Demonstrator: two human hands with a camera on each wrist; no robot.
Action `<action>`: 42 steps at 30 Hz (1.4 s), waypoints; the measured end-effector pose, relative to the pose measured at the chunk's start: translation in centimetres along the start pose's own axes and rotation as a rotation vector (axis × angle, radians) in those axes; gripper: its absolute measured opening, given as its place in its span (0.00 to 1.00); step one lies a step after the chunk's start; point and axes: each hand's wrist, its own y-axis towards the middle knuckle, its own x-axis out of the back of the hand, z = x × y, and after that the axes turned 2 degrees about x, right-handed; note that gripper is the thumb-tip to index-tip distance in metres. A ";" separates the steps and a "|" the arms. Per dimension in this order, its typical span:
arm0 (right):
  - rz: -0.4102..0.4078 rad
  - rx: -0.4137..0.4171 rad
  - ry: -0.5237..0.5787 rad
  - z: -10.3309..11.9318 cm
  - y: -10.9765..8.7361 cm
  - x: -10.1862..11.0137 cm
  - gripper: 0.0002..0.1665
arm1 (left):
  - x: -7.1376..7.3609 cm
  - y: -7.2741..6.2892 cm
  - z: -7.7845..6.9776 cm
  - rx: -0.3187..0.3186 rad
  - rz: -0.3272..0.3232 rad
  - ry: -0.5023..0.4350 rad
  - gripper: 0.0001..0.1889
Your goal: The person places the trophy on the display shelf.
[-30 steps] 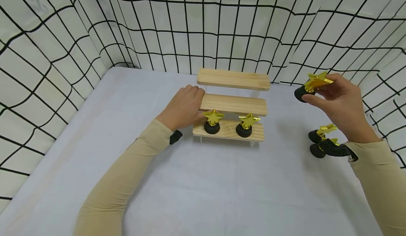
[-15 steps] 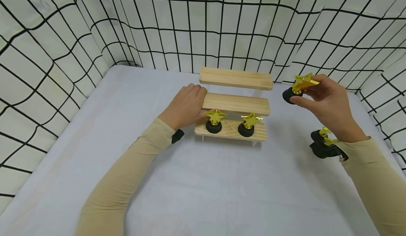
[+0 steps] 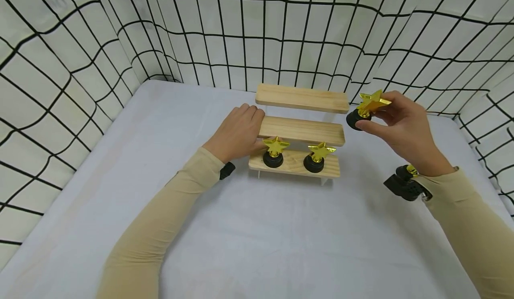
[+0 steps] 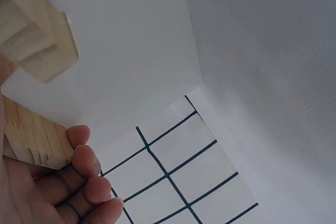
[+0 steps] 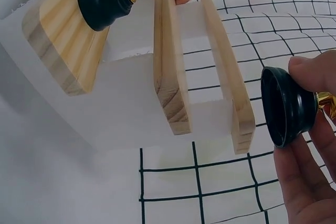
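A three-tier display stand with wooden shelf boards [image 3: 302, 130] stands on the white cloth. My left hand [image 3: 238, 131] grips the left end of its middle board; in the left wrist view the fingers [image 4: 84, 162] curl around the board's end. Two gold star trophies with black bases, a left one [image 3: 274, 152] and a right one [image 3: 318, 158], stand on the lowest board. My right hand [image 3: 407, 131] holds another star trophy [image 3: 370, 105] in the air, just right of the upper boards. In the right wrist view its round black base [image 5: 287, 107] faces the stand.
Behind my right wrist another star trophy [image 3: 406, 172] is on the cloth, partly hidden by the black wrist camera [image 3: 403, 187]. A black wire grid [image 3: 265, 35] encloses the back and both sides of the white-covered table [image 3: 281, 236].
My right hand has moved left with the star trophy, bringing it close to the stand. The left hand keeps its grip on the middle board. The whole head view has shifted slightly.
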 end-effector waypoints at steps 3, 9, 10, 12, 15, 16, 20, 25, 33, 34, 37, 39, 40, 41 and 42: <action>0.012 0.019 0.016 0.3 0.3 -0.4 0.31 | 0.0 0.0 0.0 -0.004 0.003 0.008 0.37; 0.025 0.042 0.021 1.0 0.9 -1.3 0.30 | 0.0 0.2 0.0 -0.010 -0.013 0.017 0.36; 0.028 0.047 0.029 1.2 1.0 -1.4 0.30 | -0.1 0.2 0.0 -0.010 -0.016 0.017 0.36; 0.036 0.053 0.047 1.4 1.1 -1.7 0.30 | -0.1 0.2 0.0 -0.008 -0.011 0.020 0.36; 0.055 0.057 0.076 1.7 1.3 -2.1 0.30 | -0.2 0.3 -0.1 -0.006 -0.009 0.023 0.36; 0.060 0.058 0.077 1.8 1.4 -2.2 0.31 | -0.2 0.3 -0.1 -0.005 -0.006 0.025 0.36; 0.083 0.051 0.049 2.0 1.6 -2.7 0.31 | -0.2 0.3 -0.1 -0.006 -0.014 0.034 0.36; 0.108 0.070 0.035 2.6 2.0 -3.4 0.31 | -0.2 0.2 0.0 -0.005 -0.021 0.038 0.36; 0.145 0.032 0.026 3.5 2.6 -4.4 0.32 | -0.2 0.1 -0.1 0.001 -0.005 0.027 0.36; 0.147 0.016 0.023 3.6 2.7 -4.5 0.32 | -0.1 0.1 -0.1 0.003 -0.002 0.026 0.36; 0.161 -0.024 -0.006 3.9 2.8 -5.0 0.29 | -0.1 0.1 -0.1 0.009 0.008 0.019 0.36; 0.170 -0.038 -0.008 4.1 3.0 -5.3 0.29 | -0.1 0.1 -0.1 0.014 0.010 0.015 0.36; 0.177 -0.041 -0.007 4.2 3.1 -5.5 0.29 | -0.1 0.1 0.0 0.017 0.011 0.015 0.36; 0.186 -0.043 -0.006 4.3 3.2 -5.6 0.28 | -0.1 0.1 0.0 0.019 0.014 0.015 0.36; 0.193 -0.046 -0.009 4.4 3.3 -5.8 0.28 | -0.1 0.0 0.0 0.020 0.014 0.016 0.36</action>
